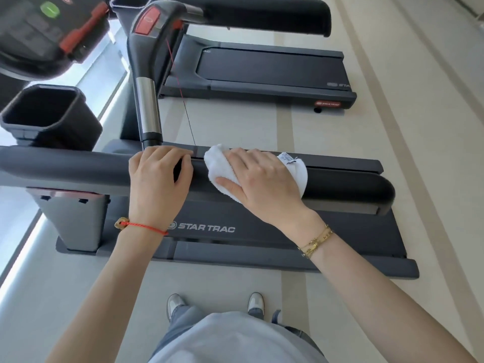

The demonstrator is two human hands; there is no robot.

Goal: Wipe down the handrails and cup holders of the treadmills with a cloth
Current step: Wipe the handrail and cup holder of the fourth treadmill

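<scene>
A thick black handrail (65, 170) of the near treadmill runs across the middle of the view. My left hand (158, 179) grips it, fingers curled over the top. Just to the right, my right hand (258, 179) holds a white cloth (218, 166) wrapped over the same rail, thumb under and fingers on top; a small label shows at the cloth's right end. A square black cup holder (44, 111) sits at the far left above the rail. The rail's free end (377, 191) lies right of the cloth.
The near treadmill's deck (262, 231) marked STAR TRAC lies below the rail. A second treadmill (262, 72) stands beyond, with its own handrail (262, 11) and a red safety cord. A console (34, 30) is at top left. My feet stand on pale floor (340, 297).
</scene>
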